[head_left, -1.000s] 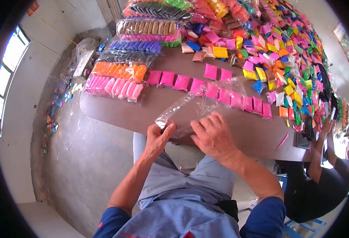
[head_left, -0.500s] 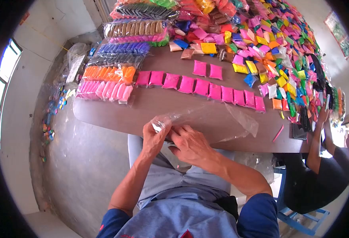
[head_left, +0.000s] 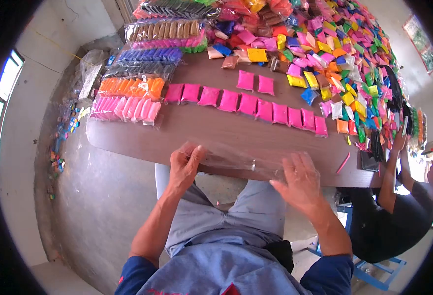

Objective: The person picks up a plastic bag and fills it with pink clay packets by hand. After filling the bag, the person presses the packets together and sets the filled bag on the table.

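Note:
A clear plastic bag (head_left: 233, 158) is stretched sideways over the table's front edge. My left hand (head_left: 186, 160) pinches its left end, thumb pressed against the fingers. At the other end my right hand (head_left: 301, 178) is open with its fingers extended, and the film overlaps the fingers. Beyond the bag, a row of bright pink packets (head_left: 250, 104) runs across the table, with two more pink packets (head_left: 256, 82) just behind the row.
Bagged stacks of orange packets (head_left: 130, 88) and light pink packets (head_left: 125, 108) stand at the table's left. A large heap of multicoloured packets (head_left: 344, 64) covers the back right. A pink stick (head_left: 343, 162) lies near the right corner. Another person (head_left: 398, 211) sits at the right.
My right hand has moved right, away from my left hand, and its fingers have straightened. The bag now spans the gap between both hands. My left hand keeps its pinch.

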{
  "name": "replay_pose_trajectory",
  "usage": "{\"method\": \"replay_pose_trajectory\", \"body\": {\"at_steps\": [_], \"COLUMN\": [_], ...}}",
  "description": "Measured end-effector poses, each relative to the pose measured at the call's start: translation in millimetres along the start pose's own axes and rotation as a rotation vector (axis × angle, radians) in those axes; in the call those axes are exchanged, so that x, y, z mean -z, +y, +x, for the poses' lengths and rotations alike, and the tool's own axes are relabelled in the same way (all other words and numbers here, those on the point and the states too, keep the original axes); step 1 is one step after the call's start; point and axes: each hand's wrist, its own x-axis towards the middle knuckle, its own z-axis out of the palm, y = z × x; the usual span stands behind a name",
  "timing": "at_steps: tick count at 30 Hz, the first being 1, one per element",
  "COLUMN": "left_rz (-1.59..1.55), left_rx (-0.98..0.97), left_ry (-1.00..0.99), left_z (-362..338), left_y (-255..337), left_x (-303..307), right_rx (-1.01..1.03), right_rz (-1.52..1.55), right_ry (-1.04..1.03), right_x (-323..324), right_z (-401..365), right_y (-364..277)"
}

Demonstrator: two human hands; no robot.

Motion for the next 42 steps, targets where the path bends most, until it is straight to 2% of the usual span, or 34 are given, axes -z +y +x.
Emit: {"method": "replay_pose_trajectory", "body": {"at_steps": [2,3,6,8,11,15,18,21,23,26,28,31,35,36,38,39,41,42], "left_rz": [-0.051,-0.066,-0.093,-0.098,-0.066,-0.062,-0.063,-0.087,-0.140,0.007,-0.027,-0.091,-0.076,-0.079,-0.083,-0.085,-0.119,-0.136], "left_rx": [-0.078,-0.048,0.030,0.060,-0.107,-0.019,-0.039,-0.038,-0.026,-0.060,-0.040,-0.028,-0.014,-0.013,-0.035,-0.047,-0.024,-0.012], "left_ry": [-0.044,-0.030,-0.013,-0.029,-0.032,-0.044,-0.051,-0.049,-0.021,-0.038,-0.056,-0.096,-0.119,-0.114,-0.100,-0.094,-0.097,-0.098], "left_z": [3,4,4,5,5,2,2,2,1,3,2,1,2,2,1,1,1,1], "left_y": [-7,-7,-7,-7,0,-2,1,10,10,1,7,7,6,7,7,6,3,1], "left_x": [-9,-10,-12,-12,-19,-21,-25,-28,-29,-26,-26,-24,-16,-16,-17,-19,-21,-23], "right_rx": [-0.027,-0.041,-0.045,0.017,0.054,0.164,0.233,0.211,0.177,0.164,0.205,0.332,0.545,0.457,0.136,-0.084,-0.410,-0.391], "right_rz": [0.038,0.056,0.181,0.336,0.471,0.688,0.678,0.713,0.819,0.874,0.854,0.934,1.195,1.338,1.329,1.178,0.629,0.484], "right_ry": [-0.048,-0.069,-0.383,-0.388,-0.340,-0.162,-0.229,-0.044,-0.073,-0.152,-0.191,-0.140,-0.379,-0.168,0.003,-0.037,0.191,0.203], "right_x": [7,11,25,4,4,-6,-36,-43,-52,-55,-36,21,105,104,100,99,62,28], "right_z": [-3,-4,3,2,13,36,47,54,55,53,44,23,-4,-18,-32,-20,17,23], "right_y": [4,5,-11,-19,-42,-62,-72,-86,-92,-91,-90,-76,-12,1,40,63,88,115]}}
